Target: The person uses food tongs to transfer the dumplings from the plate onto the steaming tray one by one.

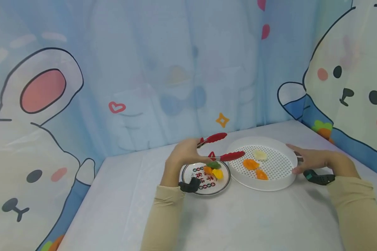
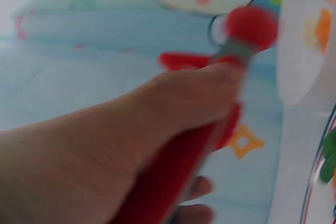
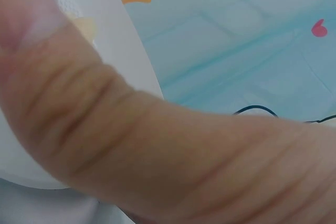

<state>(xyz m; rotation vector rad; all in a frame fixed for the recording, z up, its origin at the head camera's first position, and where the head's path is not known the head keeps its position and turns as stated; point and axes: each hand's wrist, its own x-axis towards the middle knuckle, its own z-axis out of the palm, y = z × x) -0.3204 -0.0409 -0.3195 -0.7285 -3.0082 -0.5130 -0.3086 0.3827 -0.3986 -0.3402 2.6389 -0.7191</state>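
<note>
On the worktop (image 1: 238, 219) stand two containers close together. The left one is a small round plate (image 1: 191, 179) with a dark rim and printed red and black signs. On it lie three small pieces: a green one (image 1: 214, 165), an orange one (image 1: 208, 170) and a yellow one (image 1: 217, 173), all touching each other. They look smooth and a little shiny, with a curved shape like dumplings.

The right container is a round white tray (image 1: 270, 184) with a low wall and a floor full of small holes. In it lie three pieces, apart from each other: two orange pieces (image 1: 250, 164) and one pale piece (image 1: 259, 154) near the far side.

The left hand (image 1: 184, 153) grips red tongs (image 1: 221, 148) near their closed end; the fingers are curled around them. The tongs have two flat red tips on grey metal arms. They stand apart; the lower tip is over the tray's left rim, just above the green piece. The wrist view is blurred but shows the same grip.

The right hand (image 1: 312, 159) rests against the right wall of the tray, the thumb on the rim and the fingers nearly straight along the side.

The worktop has a plain pale cover, and behind it hangs a blue curtain (image 1: 176, 69) with cartoon rabbits.
</note>
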